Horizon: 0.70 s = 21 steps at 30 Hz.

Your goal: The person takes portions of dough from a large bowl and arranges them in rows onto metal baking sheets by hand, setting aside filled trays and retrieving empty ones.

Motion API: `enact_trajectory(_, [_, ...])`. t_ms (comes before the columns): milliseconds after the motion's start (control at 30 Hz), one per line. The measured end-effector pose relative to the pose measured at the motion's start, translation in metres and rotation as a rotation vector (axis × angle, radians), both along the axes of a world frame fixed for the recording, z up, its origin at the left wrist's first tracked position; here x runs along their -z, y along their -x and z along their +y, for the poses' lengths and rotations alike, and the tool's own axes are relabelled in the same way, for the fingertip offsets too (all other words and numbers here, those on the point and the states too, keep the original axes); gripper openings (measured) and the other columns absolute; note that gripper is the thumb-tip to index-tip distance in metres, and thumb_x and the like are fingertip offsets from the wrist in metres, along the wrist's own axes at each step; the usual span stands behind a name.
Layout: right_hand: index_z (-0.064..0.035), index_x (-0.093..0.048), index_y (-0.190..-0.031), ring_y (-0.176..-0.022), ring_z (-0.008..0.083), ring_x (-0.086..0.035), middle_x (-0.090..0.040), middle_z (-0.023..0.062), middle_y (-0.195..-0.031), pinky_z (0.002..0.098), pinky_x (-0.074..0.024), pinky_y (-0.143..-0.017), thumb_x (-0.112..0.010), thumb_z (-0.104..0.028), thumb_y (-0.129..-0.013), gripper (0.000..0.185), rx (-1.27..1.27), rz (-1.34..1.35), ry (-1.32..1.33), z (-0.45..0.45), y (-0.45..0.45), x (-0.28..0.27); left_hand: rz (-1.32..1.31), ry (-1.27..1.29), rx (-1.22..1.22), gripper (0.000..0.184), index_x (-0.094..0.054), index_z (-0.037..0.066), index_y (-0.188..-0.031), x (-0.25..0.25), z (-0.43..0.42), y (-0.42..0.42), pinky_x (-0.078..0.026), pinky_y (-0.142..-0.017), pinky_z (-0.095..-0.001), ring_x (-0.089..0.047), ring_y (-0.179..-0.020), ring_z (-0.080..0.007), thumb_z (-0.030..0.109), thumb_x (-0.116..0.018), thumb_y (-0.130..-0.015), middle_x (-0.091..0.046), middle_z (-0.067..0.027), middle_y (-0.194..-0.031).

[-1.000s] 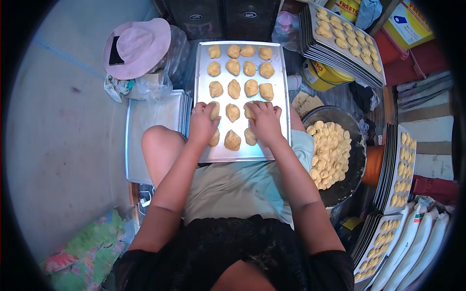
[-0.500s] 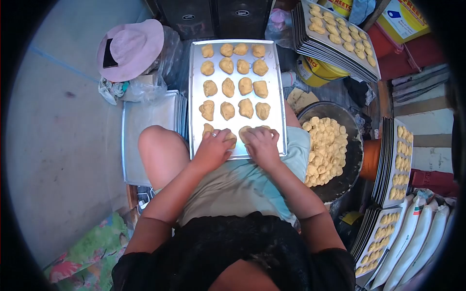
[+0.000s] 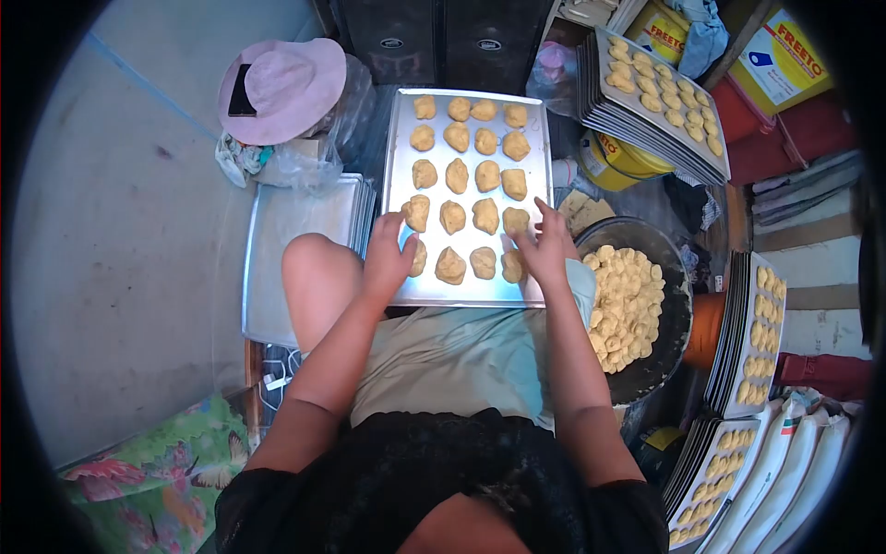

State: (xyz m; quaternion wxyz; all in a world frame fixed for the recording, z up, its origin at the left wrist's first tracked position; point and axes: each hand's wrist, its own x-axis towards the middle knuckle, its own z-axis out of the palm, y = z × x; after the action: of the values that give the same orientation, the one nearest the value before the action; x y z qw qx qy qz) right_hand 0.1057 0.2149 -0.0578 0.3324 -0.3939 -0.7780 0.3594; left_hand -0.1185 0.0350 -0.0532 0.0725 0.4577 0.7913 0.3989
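A metal baking tray rests on my lap, bearing rows of rough, yellowish dough pieces. My left hand is at the tray's left edge, thumb and forefinger spread beside the dough pieces there. At the opposite edge is my right hand, its forefinger stretched along the rim and its thumb near a dough piece. Both hands look open; the fingers outside the rim are partly hidden. To my right, a large dark basin holds a heap of dough balls.
Stacked trays of shaped dough stand at the upper right and lower right. Left of my lap lie stacked bare trays. A pink hat, black speakers, a yellow bucket and white sacks surround me.
My hands have left the dough pieces in the nearest row and moved apart to the tray's side edges. That row now shows in view. The camera view has shifted slightly.
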Motion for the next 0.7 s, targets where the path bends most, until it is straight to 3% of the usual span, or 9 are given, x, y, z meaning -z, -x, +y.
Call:
enact_trajectory(33, [-0.0062, -0.049, -0.137, -0.097, 0.0267, -0.056, -0.052, 0.0178, -0.122, 0.0366, -0.05, -0.083, -0.074, -0.017, -0.079, 0.064, 0.016, 0.028, -0.048, 0.011, 0.01, 0.006, 0.007, 0.008, -0.009, 0.041, -0.057, 0.002, -0.127, -0.003, 0.003, 0.004, -0.04, -0.103, -0.044, -0.05, -0.12, -0.0407, 0.016, -0.064, -0.089, -0.051, -0.0235, -0.129])
enact_trajectory(133, [-0.0079, -0.045, -0.141, -0.102, 0.0311, -0.057, -0.05, 0.0192, -0.125, 0.04, -0.05, -0.086, -0.076, -0.022, -0.078, 0.072, 0.155, -0.053, -0.205, 0.039, 0.031, 0.012, 0.076, -0.019, -0.028, 0.042, -0.056, 0.002, -0.128, -0.008, 0.02, 0.017, -0.041, -0.104, -0.0435, -0.051, -0.119, -0.0405, 0.015, -0.064, -0.089, -0.051, -0.0233, -0.128])
enact_trajectory(233, [-0.0092, -0.05, -0.137, -0.115, 0.0409, -0.054, -0.051, 0.0221, -0.127, 0.0474, -0.0462, -0.096, -0.077, -0.026, -0.077, 0.068, 0.1, -0.115, -0.248, 0.064, 0.056, 0.005, 0.016, -0.028, -0.041, 0.041, -0.056, 0.002, -0.128, -0.008, 0.041, 0.028, -0.041, -0.102, -0.0432, -0.052, -0.118, -0.0385, 0.014, -0.064, -0.089, -0.052, -0.022, -0.127])
enact_trajectory(300, [-0.0093, -0.061, -0.124, -0.106, 0.0387, -0.06, -0.056, 0.0194, -0.119, 0.0457, -0.0492, -0.092, -0.075, -0.026, -0.078, 0.051, 0.067, -0.197, -0.217, 0.079, 0.067, 0.012, -0.087, -0.032, -0.044, 0.042, -0.056, 0.002, -0.129, -0.004, 0.057, 0.033, -0.043, -0.101, -0.0425, -0.053, -0.117, -0.0374, 0.014, -0.063, -0.09, -0.053, -0.0214, -0.127])
enact_trajectory(400, [-0.0075, -0.069, -0.109, -0.097, 0.0353, -0.064, -0.061, 0.0168, -0.108, 0.0423, -0.0522, -0.086, -0.072, -0.024, -0.081, 0.033, 0.096, -0.198, -0.098, 0.086, 0.072, 0.011, 0.131, -0.074, -0.028, 0.042, -0.058, 0.004, -0.129, -0.003, 0.076, 0.039, -0.047, -0.097, -0.0393, -0.055, -0.117, -0.0359, 0.012, -0.064, -0.089, -0.052, -0.0216, -0.131])
enact_trajectory(500, [-0.0079, -0.069, -0.109, -0.094, 0.0358, -0.064, -0.061, 0.0164, -0.107, 0.0433, -0.052, -0.085, -0.071, -0.023, -0.082, 0.032, 0.087, -0.277, -0.095, 0.077, 0.074, -0.005, 0.064, -0.013, 0.044, 0.04, -0.06, 0.004, -0.127, 0.003, 0.092, 0.048, -0.046, -0.1, -0.0395, -0.055, -0.119, -0.0365, 0.011, -0.064, -0.088, -0.053, -0.0216, -0.132])
enact_trajectory(633, [-0.0097, -0.069, -0.111, -0.084, 0.0328, -0.066, -0.062, 0.0149, -0.104, 0.0405, -0.0525, -0.079, -0.067, -0.018, -0.085, 0.028, 0.235, -0.093, 0.018, 0.1, 0.053, 0.0, 0.053, 0.035, 0.05, 0.038, -0.064, 0.006, -0.123, 0.011, 0.101, 0.053, -0.046, -0.101, -0.0422, -0.056, -0.116, -0.0388, 0.011, -0.065, -0.085, -0.056, -0.0202, -0.13])
enact_trajectory(667, [-0.0148, -0.069, -0.116, -0.098, 0.0297, -0.063, -0.062, 0.0118, -0.115, 0.0423, -0.0482, -0.089, -0.061, -0.014, -0.088, 0.029, 0.255, -0.14, 0.113, 0.109, 0.041, -0.001, 0.068, 0.015, 0.044, 0.038, -0.064, 0.006, -0.123, 0.012, 0.102, 0.052, -0.046, -0.101, -0.0425, -0.055, -0.116, -0.0391, 0.01, -0.065, -0.085, -0.056, -0.0203, -0.129])
enact_trajectory(700, [-0.0167, -0.069, -0.118, -0.104, 0.0283, -0.06, -0.061, 0.0107, -0.12, 0.0453, -0.0446, -0.093, -0.06, -0.013, -0.089, 0.031, 0.21, -0.21, -0.038, 0.11, 0.036, 0.004, 0.082, -0.004, 0.037, 0.038, -0.064, 0.006, -0.123, 0.011, 0.098, 0.05, -0.045, -0.102, -0.0428, -0.055, -0.116, -0.0393, 0.01, -0.065, -0.084, -0.056, -0.0203, -0.129])
